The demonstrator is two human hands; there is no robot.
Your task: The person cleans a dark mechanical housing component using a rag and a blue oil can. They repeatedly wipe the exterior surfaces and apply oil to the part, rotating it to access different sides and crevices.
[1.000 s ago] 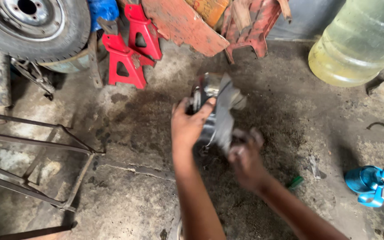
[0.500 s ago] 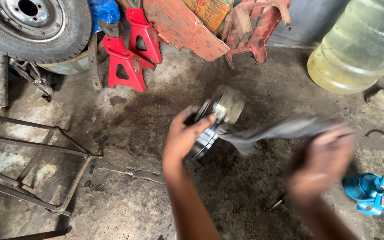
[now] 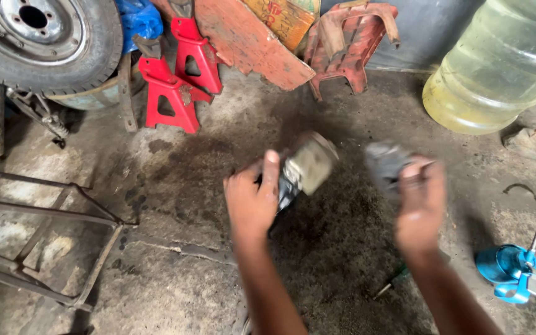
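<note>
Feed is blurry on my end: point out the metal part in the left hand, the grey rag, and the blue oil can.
metal part [image 3: 308,164], head view, on its pale round end face.
grey rag [image 3: 384,162], head view, on the bunched cloth above the right hand's fingers.
blue oil can [image 3: 499,265], head view, on its round body.

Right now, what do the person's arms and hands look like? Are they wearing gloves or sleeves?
No gloves and no sleeves in view. The left hand and right hand are bare, and both forearms are bare down to the picture's bottom edge. No watch, ring or bracelet shows. The right hand looks blurred.

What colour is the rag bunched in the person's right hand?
Dark grey rag, gripped in the right hand; the head view shows it, blurred.
</note>
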